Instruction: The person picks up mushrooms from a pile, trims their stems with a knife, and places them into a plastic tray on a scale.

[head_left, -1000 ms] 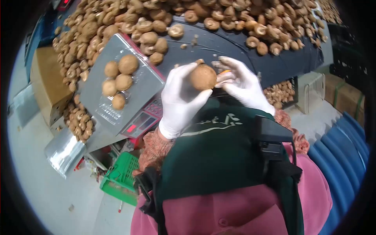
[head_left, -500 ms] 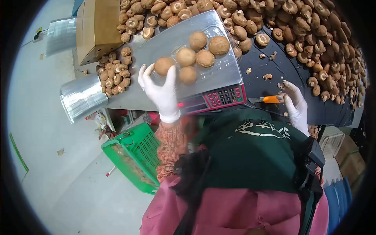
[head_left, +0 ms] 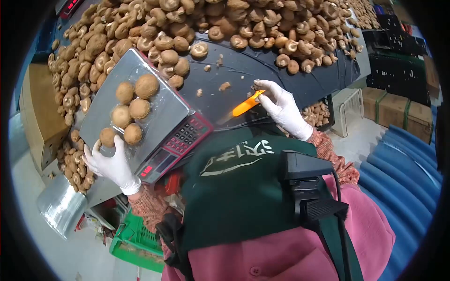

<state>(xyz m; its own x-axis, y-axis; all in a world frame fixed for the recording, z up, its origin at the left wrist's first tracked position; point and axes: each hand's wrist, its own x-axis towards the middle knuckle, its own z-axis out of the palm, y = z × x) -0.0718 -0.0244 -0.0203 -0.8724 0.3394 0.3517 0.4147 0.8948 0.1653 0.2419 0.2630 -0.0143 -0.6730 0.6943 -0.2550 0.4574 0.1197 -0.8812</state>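
Observation:
My left hand [head_left: 111, 165], in a white glove, has its thumb and fingers round a brown shiitake mushroom [head_left: 108, 137] at the near left edge of the scale's metal pan [head_left: 157, 112]. Several more round caps, such as this mushroom [head_left: 139, 108], sit grouped on that pan, cap side up. The scale's keypad [head_left: 186, 135] and lit red display face me. To the right, my gloved right hand [head_left: 285, 111] pinches the handle end of an orange utility knife [head_left: 245, 105]. Its blade points down-left toward the scale's corner. Dark fingertips or a small dark bit show at the pinch.
A large heap of shiitake [head_left: 262, 23] covers the back of the black table surface [head_left: 211, 89], with stem scraps [head_left: 224, 86] in front. At left stand a cardboard box [head_left: 42, 112], a small mushroom pile [head_left: 75, 164] and a silvery sheet roll [head_left: 61, 206]. Below is a green crate [head_left: 140, 234].
The head view has turned right, so everything appears rotated and shifted left. More of the orange handle shows at my right hand. My left hand stays at the same mushroom.

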